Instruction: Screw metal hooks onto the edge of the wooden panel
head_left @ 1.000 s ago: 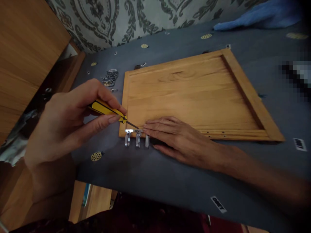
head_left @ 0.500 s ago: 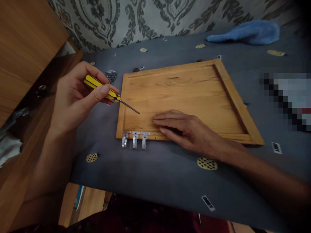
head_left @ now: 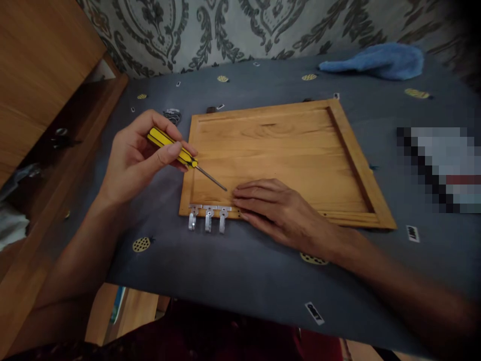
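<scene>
A screwdriver (head_left: 171,145) with a yellow and black handle is gripped between the thumb and fingers of my left hand (head_left: 139,155). Its thin shaft slants down to the right over the board, the tip close to my right fingertips. My right hand (head_left: 278,213) lies on the near edge of the framed wooden board (head_left: 270,145), fingers stretched out and together. Left of those fingers, three silver metal hooks (head_left: 208,219) sit in a row on the board's near rim and hang over it. Whatever lies under my right palm is hidden.
The board rests on a grey cloth (head_left: 210,271) printed with pineapples. Behind its left corner lies a small pile of metal pieces (head_left: 172,116). A blue cloth (head_left: 387,61) is at the back right, and a blurred-out object (head_left: 443,165) at the right. Wooden furniture (head_left: 45,65) stands left.
My left hand has moved right and toward me with the screwdriver, bringing its tip nearer the hooks' rim. My right hand has slid slightly left along the board's edge.
</scene>
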Motion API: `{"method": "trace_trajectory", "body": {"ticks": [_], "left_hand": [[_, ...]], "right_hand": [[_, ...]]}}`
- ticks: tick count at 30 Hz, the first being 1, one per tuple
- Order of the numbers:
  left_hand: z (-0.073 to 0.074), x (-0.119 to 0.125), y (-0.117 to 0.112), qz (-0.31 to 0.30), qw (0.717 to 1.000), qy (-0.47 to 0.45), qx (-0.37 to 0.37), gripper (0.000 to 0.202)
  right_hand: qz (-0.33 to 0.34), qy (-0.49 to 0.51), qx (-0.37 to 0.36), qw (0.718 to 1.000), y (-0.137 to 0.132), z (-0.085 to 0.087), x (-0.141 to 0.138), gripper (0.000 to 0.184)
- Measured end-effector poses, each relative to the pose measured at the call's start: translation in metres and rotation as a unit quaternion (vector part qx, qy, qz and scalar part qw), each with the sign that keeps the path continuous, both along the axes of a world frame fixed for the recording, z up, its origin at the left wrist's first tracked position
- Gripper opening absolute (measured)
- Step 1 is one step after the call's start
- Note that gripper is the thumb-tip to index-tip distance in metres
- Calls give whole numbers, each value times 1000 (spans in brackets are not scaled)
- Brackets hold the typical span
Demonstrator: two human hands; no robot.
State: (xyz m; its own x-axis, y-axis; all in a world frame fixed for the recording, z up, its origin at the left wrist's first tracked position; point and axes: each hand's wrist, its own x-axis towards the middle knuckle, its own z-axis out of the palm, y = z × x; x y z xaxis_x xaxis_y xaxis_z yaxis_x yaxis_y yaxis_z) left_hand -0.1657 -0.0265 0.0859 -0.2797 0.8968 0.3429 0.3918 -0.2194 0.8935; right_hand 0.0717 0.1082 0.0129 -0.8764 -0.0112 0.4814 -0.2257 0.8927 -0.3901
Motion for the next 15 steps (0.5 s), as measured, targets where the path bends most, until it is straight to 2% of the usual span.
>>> {"method": "trace_trajectory", "body": {"ticks": [6, 15], "left_hand": [[15, 27, -14, -23, 992, 121, -12, 15], [12, 26, -15, -29, 981, 192, 5, 21]], "right_hand": [[-15, -10, 25, 1000, -10, 1, 2, 23], [-26, 0, 33, 999, -13, -1, 2, 22]]}}
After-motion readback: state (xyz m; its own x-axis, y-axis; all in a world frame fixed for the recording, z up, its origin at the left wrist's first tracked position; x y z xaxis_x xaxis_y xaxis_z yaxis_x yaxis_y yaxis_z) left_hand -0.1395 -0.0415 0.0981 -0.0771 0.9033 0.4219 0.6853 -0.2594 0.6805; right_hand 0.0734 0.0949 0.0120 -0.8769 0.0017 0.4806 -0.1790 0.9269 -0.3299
